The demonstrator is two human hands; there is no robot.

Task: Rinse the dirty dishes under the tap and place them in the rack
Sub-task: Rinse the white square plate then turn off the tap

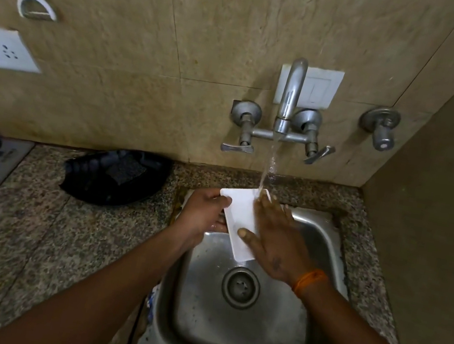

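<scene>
Over the sink (pixel 327 250), the white dish (pixel 237 216) slants under the tap (pixel 289 98), long axis running from far-left to near-right, the left hand (pixel 203 213) clenched on its far-left edge, the right hand (pixel 272 237) lying flat and released on top, nearer the stream.

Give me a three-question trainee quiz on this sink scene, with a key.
1. True or false: water is running from the tap onto the white dish.
2. Which hand lies flat on top of the dish? A) left hand B) right hand
3. Fill in: the black tray sits on the counter to the ____ of the sink.

Key: 1 true; 2 B, the left hand grips the dish's edge; 3 left.
</scene>
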